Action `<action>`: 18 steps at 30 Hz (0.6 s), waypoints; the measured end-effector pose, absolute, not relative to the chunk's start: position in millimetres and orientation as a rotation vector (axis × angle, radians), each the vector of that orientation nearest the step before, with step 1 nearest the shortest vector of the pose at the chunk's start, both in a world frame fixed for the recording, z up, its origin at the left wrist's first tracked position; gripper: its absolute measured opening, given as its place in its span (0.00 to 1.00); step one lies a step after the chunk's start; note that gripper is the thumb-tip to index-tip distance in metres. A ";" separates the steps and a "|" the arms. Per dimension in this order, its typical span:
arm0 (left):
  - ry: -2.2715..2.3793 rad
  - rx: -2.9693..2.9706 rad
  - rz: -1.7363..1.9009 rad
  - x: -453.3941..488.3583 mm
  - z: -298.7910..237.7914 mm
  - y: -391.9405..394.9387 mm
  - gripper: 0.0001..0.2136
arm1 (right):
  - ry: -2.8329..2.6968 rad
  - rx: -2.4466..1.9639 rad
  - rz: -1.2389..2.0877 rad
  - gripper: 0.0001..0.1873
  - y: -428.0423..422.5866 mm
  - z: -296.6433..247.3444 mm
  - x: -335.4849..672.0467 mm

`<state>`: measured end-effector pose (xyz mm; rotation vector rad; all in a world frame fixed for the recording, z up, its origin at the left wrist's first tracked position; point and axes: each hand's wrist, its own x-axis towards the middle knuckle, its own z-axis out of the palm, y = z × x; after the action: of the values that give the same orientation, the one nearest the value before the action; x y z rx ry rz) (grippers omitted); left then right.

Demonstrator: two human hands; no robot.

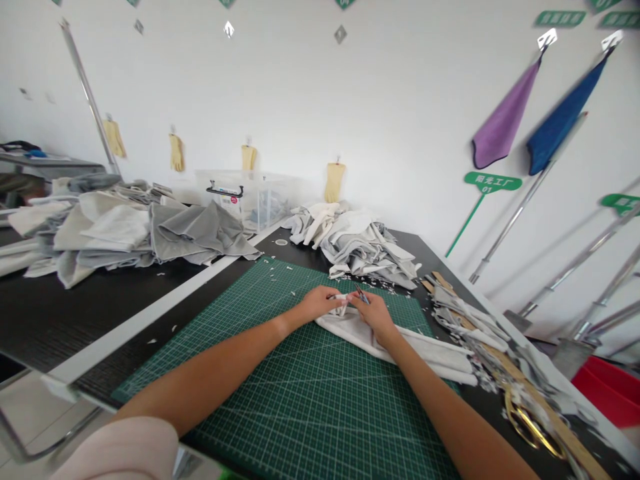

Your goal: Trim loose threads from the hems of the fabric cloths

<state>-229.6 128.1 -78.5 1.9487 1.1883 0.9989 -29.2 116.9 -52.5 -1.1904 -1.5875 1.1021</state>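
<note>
My left hand [320, 301] pinches a fold at the end of a long white cloth strip [400, 347] lying on a green cutting mat [300, 407]. My right hand [373, 315] sits beside it, its fingers closed on a small pair of metal snips [361, 294] whose tips point into the fold. The two hands nearly touch. The blades are partly hidden by my fingers. Small white fabric scraps [280, 273] are scattered over the mat's far part.
A heap of pale grey cloth [355, 243] lies just beyond the mat. To the right, cloth strips, a wooden ruler [520, 377] and gold-handled scissors [525, 420] rest on the black table. Grey fabric [130, 233] is piled on the left table, and a plastic bin [245, 200] stands behind.
</note>
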 end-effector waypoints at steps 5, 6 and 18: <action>1.084 1.818 0.935 -228.0 -73.0 125.1 0.22 | -1.499 -1.096 1.216 0.25 116.6 -52.8 -26.3; 1.057 1.775 0.944 -227.6 -71.2 123.3 0.21 | -1.501 -1.077 1.227 0.24 116.7 -53.2 -25.8; 0.952 1.461 1.007 -223.0 -66.7 116.5 0.20 | -1.585 -1.130 1.201 0.25 116.0 -53.0 -30.1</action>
<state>-223.0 116.5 -66.7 1.4610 0.9518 1.0069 -30.1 116.0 -53.0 -1.1302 -1.5849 1.2011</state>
